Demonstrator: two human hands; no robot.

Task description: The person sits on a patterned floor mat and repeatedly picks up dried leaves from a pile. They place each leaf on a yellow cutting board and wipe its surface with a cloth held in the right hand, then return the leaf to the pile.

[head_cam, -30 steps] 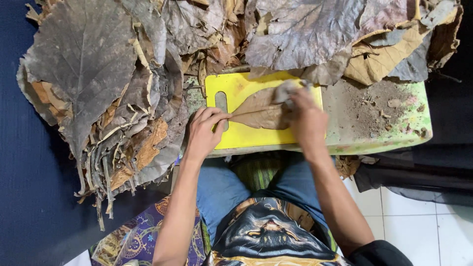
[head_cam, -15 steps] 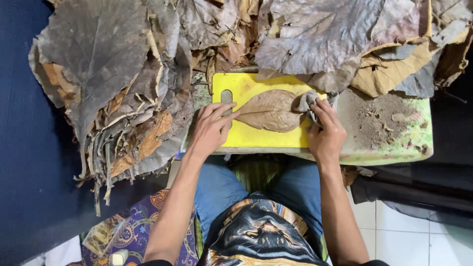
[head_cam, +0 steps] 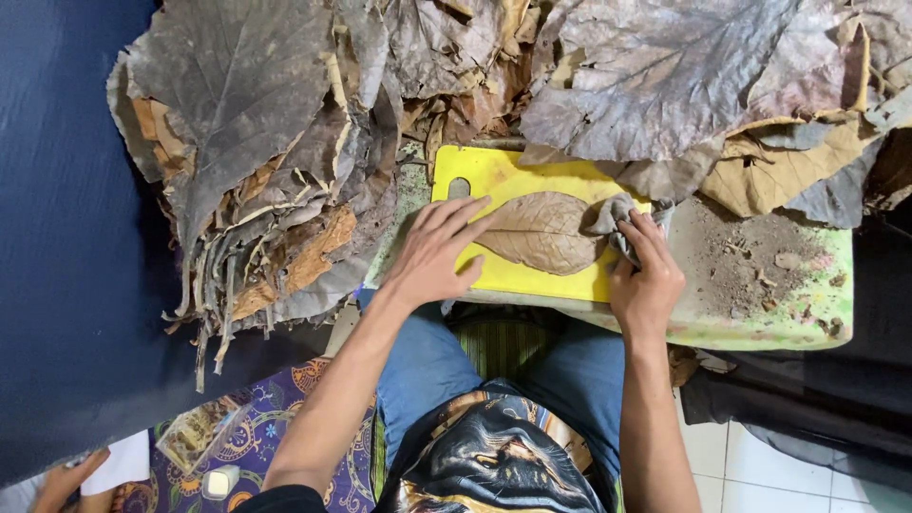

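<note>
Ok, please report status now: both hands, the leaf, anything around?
Left hand flat, holding brown leaf on yellow board. Right hand grips grey cloth at leaf's end. Dry leaf piles crowd the board.

The person wears blue jeans (head_cam: pixel 432 366) and a black shirt (head_cam: pixel 494 456) with a big printed picture in gold and grey tones on the front. The sleeves are short and dark, so both forearms are bare. The left hand (head_cam: pixel 432 256) and right hand (head_cam: pixel 648 283) have no gloves, rings or watch.
</note>
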